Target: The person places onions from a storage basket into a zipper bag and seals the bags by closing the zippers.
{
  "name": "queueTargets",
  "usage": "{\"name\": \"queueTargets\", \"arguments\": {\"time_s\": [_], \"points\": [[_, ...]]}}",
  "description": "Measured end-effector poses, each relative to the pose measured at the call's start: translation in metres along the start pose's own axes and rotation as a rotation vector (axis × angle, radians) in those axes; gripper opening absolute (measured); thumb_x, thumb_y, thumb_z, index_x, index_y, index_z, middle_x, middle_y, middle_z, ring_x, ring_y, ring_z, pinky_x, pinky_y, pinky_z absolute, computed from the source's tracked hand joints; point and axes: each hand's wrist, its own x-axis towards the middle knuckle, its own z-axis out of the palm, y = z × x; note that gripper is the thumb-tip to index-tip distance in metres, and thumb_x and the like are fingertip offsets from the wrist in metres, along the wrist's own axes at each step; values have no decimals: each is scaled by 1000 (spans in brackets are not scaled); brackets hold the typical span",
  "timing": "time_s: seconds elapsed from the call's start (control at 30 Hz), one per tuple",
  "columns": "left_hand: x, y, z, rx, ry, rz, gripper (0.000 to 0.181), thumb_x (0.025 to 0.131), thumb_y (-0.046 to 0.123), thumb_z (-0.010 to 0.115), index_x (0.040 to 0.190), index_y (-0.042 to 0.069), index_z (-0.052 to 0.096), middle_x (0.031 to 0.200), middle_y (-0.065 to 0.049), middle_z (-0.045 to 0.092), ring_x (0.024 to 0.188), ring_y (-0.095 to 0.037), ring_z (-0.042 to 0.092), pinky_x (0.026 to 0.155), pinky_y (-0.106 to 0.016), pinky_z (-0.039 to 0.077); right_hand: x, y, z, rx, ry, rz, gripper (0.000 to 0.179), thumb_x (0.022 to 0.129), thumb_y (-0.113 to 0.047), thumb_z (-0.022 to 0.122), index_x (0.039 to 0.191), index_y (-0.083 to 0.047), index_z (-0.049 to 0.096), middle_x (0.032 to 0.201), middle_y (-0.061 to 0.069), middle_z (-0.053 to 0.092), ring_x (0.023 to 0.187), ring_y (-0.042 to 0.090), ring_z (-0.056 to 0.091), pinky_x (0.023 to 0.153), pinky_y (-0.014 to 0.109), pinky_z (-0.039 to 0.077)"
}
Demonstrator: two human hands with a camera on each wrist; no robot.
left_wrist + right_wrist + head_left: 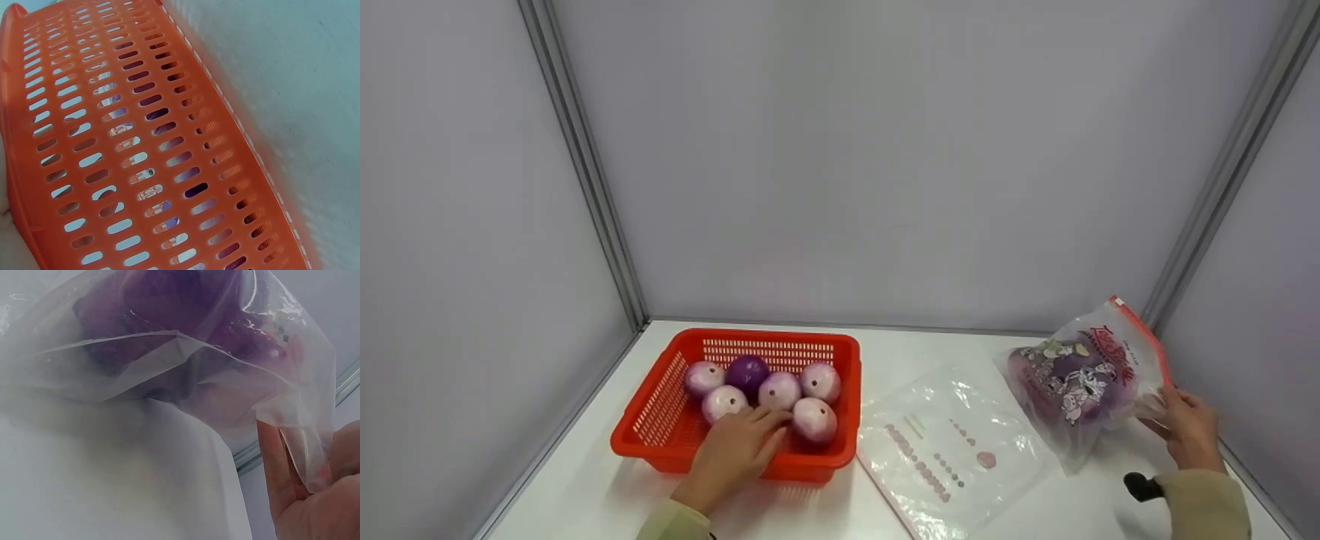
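In the head view my left hand reaches over the near rim of a red plastic basket, its fingers among several round, shiny purple-and-white onion-like balls. One such ball lies just right of the fingertips, and another pale ball is partly behind the hand. A darker purple ball sits farther back. On the right, my right hand pinches the red-edged mouth of a clear printed zip bag bulging with purple items. The right wrist view shows the bag's plastic corner between thumb and fingers.
A flat clear zip bag with pink printing lies on the white table between the basket and the filled bag. Grey panel walls with metal corner posts enclose the table at the back and sides.
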Motion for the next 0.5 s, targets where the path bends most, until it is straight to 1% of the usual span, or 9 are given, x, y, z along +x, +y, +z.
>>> {"name": "queueTargets", "arguments": {"time_s": [0.07, 0.1, 0.17, 0.2, 0.23, 0.3, 0.37, 0.4, 0.5], "points": [[0, 0, 0, -1, -4, -5, 38, 107, 36, 52, 138, 21, 66, 142, -4, 66, 124, -35, 65, 110, -57, 49, 1, 2, 3, -10, -16, 14, 46, 108, -36, 49, 147, -13, 43, 100, -14, 58, 77, 0, 67, 77, 24, 62], [0, -1, -1, 0, -5, -8, 38, 107, 36, 52, 139, 21, 66, 142, -4, 66, 125, -35, 65, 110, -58, 49, 2, 2, 4, -11, -25, 21, 53, 108, -36, 49, 153, -12, 38, 101, -13, 57, 77, 0, 67, 78, 24, 62], [0, 0, -1, 0, -8, -16, 38, 107, 36, 53, 139, 21, 65, 143, -4, 65, 126, -35, 64, 110, -59, 48, 2, 4, 7, -6, -53, 28, 66, 108, -37, 48, 162, -8, 24, 102, -13, 57, 79, -1, 66, 80, 24, 62], [-1, 0, -2, -2, -10, -22, 38, 107, 36, 53, 139, 21, 65, 143, -4, 65, 126, -35, 64, 111, -59, 48, 1, 4, 8, 3, -66, 33, 68, 108, -37, 49, 163, -8, 22, 97, -16, 58, 80, 0, 67, 80, 25, 62], [-1, 0, -2, -1, -9, -24, 38, 107, 36, 53, 139, 21, 65, 143, -4, 65, 127, -35, 64, 111, -59, 48, 1, 5, 8, 10, -79, 31, 65, 108, -37, 50, 161, -10, 25, 92, -18, 58, 81, 0, 67, 80, 24, 62], [-1, 1, -2, -3, -10, -29, 38, 107, 37, 53, 139, 22, 65, 143, -3, 65, 127, -35, 64, 111, -59, 47, 0, 5, 9, 16, -70, 26, 52, 107, -38, 51, 152, -14, 38, 89, -20, 58, 81, 0, 67, 80, 25, 62], [-1, 1, -2, -10, -13, -32, 39, 107, 38, 52, 140, 22, 65, 143, -3, 65, 127, -35, 64, 111, -59, 47, -2, 6, 8, 4, -26, 15, 41, 107, -39, 52, 140, -17, 47, 89, -20, 58, 79, 0, 66, 78, 25, 63], [-1, 1, -2, -11, -16, -33, 39, 107, 38, 52, 140, 22, 65, 143, -3, 65, 128, -35, 64, 111, -59, 47, -2, 6, 7, 6, 3, 18, 32, 106, -39, 53, 131, -18, 50, 89, -20, 58, 78, -1, 65, 77, 25, 63], [-1, 1, -3, -15, -22, -35, 39, 107, 39, 51, 140, 22, 65, 143, -3, 65, 128, -35, 63, 112, -59, 47, -3, 6, 3, -31, 76, 6, 26, 106, -39, 52, 123, -19, 53, 101, -13, 57, 76, -3, 63, 77, 26, 63]]}}
